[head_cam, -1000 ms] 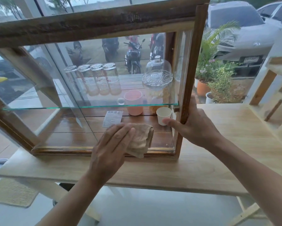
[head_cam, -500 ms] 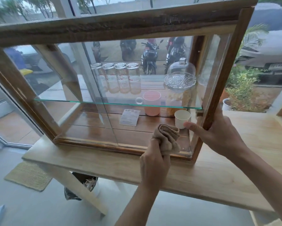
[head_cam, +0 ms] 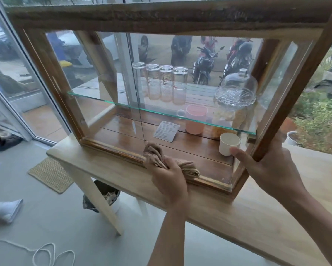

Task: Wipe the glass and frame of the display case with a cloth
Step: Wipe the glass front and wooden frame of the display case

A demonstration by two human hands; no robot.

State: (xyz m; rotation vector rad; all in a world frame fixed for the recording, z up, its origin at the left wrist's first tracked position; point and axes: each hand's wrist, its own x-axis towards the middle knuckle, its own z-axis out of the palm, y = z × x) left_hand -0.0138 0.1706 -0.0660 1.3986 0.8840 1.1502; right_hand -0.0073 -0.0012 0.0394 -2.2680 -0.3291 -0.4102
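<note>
1. Display case [head_cam: 111, 18] stands on the wooden worktop [head_cam: 238, 214], wide rather than tall; its long axis, and the bottom front rail [head_cam: 111, 149], run left to right across the person
2. Left part of the rail lies bare, out to the left of both hands; that looks like the stretch the next wipe would need to cover, so a stroke along the rail, not across it
3. Left hand [head_cam: 171, 181] is the nearer one to that rail: it is clenched around a bunched beige cloth [head_cam: 155, 154] and presses it on the rail, just right of the vertical glass edge
4. Cloth is crumpled, not flat; part sticks up against the front glass [head_cam: 190, 150], part trails right of the knuckles
5. Right hand [head_cam: 272, 169] grasps the right corner post [head_cam: 288, 104] low down, thumb lying on the glass in front of a white paper cup [head_cam: 228, 144]; seems to steady the case, so not free to wipe
6. Case look: dark worn wood frame, rough top board, clear panes, green-edged glass shelf [head_cam: 161, 112] with upturned tumblers [head_cam: 161, 83] and a glass dome [head_cam: 236, 91]; pink mug and a card below; I cannot tell smears from reflections
</note>
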